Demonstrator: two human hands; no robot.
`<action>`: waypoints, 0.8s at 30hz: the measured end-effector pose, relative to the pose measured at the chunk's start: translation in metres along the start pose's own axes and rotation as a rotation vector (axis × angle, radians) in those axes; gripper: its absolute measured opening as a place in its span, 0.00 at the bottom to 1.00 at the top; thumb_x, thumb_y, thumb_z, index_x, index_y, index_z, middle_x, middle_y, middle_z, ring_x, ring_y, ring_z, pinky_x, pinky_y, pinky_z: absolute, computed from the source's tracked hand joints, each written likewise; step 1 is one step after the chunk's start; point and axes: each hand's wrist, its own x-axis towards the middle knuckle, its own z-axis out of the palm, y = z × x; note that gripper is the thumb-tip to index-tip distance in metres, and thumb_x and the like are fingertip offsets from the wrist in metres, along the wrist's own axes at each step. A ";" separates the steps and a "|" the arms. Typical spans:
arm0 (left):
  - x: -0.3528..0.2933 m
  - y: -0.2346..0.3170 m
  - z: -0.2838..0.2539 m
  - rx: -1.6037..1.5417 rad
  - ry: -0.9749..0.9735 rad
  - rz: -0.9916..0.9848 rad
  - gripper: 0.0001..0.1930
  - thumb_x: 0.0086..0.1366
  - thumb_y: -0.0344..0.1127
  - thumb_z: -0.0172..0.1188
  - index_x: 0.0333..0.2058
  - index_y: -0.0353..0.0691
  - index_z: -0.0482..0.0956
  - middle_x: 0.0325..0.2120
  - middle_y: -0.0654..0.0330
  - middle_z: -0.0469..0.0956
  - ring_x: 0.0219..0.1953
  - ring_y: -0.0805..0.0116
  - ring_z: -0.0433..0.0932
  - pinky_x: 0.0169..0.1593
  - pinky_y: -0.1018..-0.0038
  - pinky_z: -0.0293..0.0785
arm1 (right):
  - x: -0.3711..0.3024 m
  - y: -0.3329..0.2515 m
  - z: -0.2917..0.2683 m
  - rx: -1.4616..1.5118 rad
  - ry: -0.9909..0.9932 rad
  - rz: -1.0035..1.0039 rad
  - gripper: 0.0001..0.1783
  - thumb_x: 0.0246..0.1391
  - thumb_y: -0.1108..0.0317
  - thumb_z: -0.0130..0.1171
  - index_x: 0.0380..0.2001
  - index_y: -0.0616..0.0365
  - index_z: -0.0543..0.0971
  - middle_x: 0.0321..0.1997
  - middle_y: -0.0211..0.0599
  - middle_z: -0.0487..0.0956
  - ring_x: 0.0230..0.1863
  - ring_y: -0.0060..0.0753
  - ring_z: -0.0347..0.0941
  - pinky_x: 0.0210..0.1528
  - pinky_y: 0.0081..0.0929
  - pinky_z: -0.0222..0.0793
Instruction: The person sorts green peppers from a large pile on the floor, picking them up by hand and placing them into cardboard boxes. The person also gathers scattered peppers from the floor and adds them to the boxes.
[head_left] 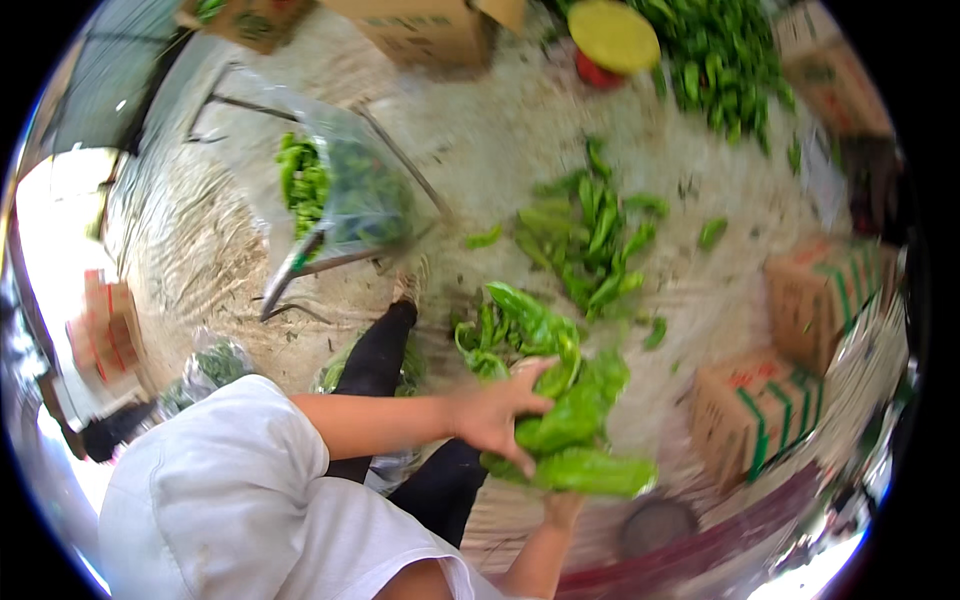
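A bunch of large green peppers (575,415) is held between my two hands in front of my knees. My left hand (500,408) curves over the near side of the bunch, thumb and fingers spread around it. From below, my right hand (563,508) meets the lowest pepper; its fingers are hidden behind the bunch. More loose green peppers (600,225) lie in a pile on the floor sheet (480,130) just beyond. To the left, a clear plastic bag (365,190) hangs open on a metal frame (405,160), with green peppers inside.
A bigger pepper heap (715,75) lies at the far right, beside a yellow-topped red stool (612,38). Cartons with green straps (755,410) stand to the right, and an open carton (425,30) stands at the back. Filled bags (215,370) sit at my left.
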 end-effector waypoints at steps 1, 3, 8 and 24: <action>-0.011 0.026 0.001 -0.048 0.027 0.031 0.42 0.32 0.53 0.77 0.49 0.43 0.75 0.60 0.32 0.44 0.62 0.36 0.50 0.63 0.58 0.53 | -0.001 -0.014 -0.015 -0.011 -0.002 -0.041 0.51 0.31 0.49 0.75 0.57 0.57 0.62 0.56 0.45 0.67 0.57 0.47 0.64 0.61 0.45 0.56; -0.028 0.082 -0.009 -0.099 0.065 0.106 0.41 0.32 0.50 0.77 0.48 0.43 0.75 0.59 0.32 0.47 0.61 0.35 0.51 0.62 0.57 0.54 | -0.001 -0.044 -0.043 -0.008 0.005 -0.096 0.52 0.30 0.49 0.75 0.57 0.57 0.61 0.56 0.45 0.67 0.57 0.47 0.64 0.61 0.44 0.57; -0.095 0.202 -0.041 -0.083 0.230 0.309 0.40 0.33 0.50 0.77 0.49 0.45 0.76 0.58 0.41 0.55 0.61 0.41 0.52 0.60 0.60 0.58 | 0.018 -0.132 -0.098 0.076 -0.014 -0.281 0.53 0.29 0.49 0.76 0.58 0.57 0.60 0.56 0.44 0.66 0.57 0.46 0.64 0.61 0.44 0.57; -0.383 0.290 -0.255 0.081 0.766 0.794 0.37 0.31 0.49 0.77 0.44 0.44 0.78 0.56 0.43 0.57 0.60 0.44 0.54 0.61 0.58 0.56 | 0.088 -0.515 -0.038 0.369 -0.126 -0.745 0.59 0.26 0.50 0.78 0.59 0.57 0.55 0.57 0.42 0.65 0.56 0.42 0.64 0.59 0.43 0.59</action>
